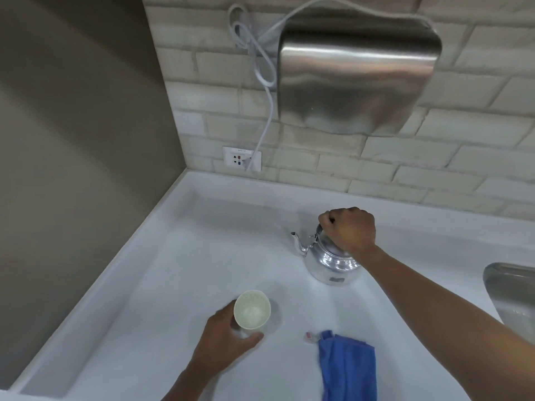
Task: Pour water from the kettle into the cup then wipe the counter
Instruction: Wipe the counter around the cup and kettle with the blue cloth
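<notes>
A shiny metal kettle (330, 263) stands on the white counter (179, 256), its spout pointing left. My right hand (348, 230) is closed over the kettle's top handle, hiding the lid. A pale cup (252, 309) stands nearer to me on the left, tilted slightly, and looks empty. My left hand (225, 337) wraps around the cup's lower side. A blue cloth (347, 369) lies folded on the counter near the front edge, right of the cup.
A steel hand dryer (359, 82) hangs on the brick wall above the kettle, its white cord (265, 111) running down to a wall socket (241, 159). A steel sink basin (512, 296) sits at the right edge. A small tag (309, 336) lies beside the cloth.
</notes>
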